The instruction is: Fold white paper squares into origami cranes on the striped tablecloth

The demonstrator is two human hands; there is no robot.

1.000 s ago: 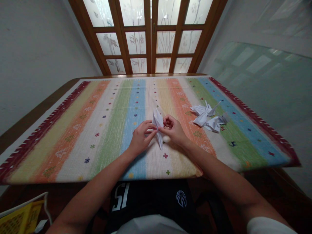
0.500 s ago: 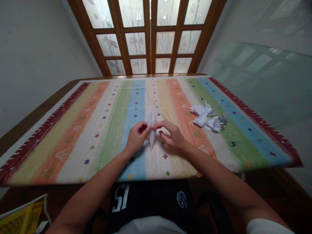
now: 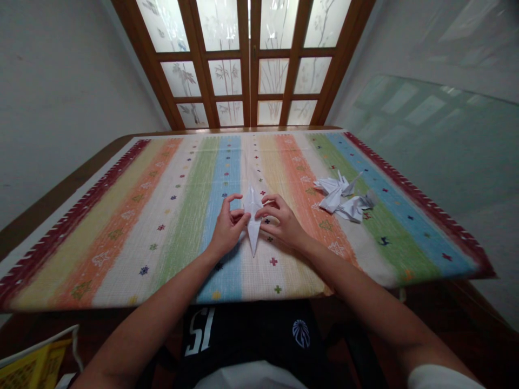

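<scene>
A folded white paper piece (image 3: 253, 220), long and pointed toward me, lies flat on the striped tablecloth (image 3: 162, 216). My left hand (image 3: 227, 227) presses its left side with curled fingertips. My right hand (image 3: 281, 222) presses its right side, fingers bent and pinched onto the paper's edge. Both hands rest on the cloth either side of the paper.
Several finished folded white paper figures (image 3: 343, 194) lie in a small heap to the right on the cloth. A yellow object (image 3: 32, 367) sits low at the left, below the table edge. Wood-framed glass doors (image 3: 251, 59) stand behind the table.
The paper was held upright between both hands above the cloth; it has come down and now lies flat, with both hands pressing on it.
</scene>
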